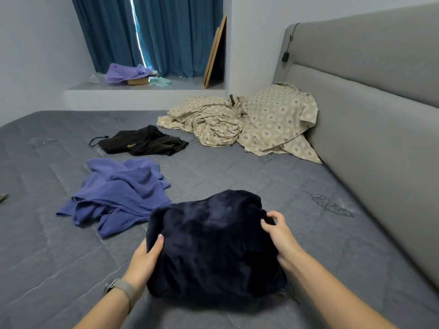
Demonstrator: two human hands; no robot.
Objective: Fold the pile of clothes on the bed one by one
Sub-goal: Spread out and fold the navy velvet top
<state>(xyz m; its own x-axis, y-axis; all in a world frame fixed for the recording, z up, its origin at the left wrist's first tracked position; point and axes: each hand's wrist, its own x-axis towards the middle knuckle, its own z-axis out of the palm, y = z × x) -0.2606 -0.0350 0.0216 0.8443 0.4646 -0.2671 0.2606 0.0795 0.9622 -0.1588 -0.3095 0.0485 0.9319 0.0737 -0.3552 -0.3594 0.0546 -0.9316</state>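
Observation:
A thick dark navy fleece garment (211, 245) lies bundled on the grey bed (47, 257) right in front of me. My left hand (146, 256) grips its left edge, thumb on top and fingers underneath. My right hand (278, 236) holds its right edge with curled fingers pinching the fabric. A crumpled purple-blue garment (118, 195) lies to the left, just beyond the bundle. Further back rests a black garment (142, 141) with a drawstring.
A beige patterned sheet and pillow (256, 122) are heaped against the grey padded headboard (368, 129) on the right. A window ledge (142, 87) with blue curtains, a lilac cloth and leaning boards lies beyond the bed.

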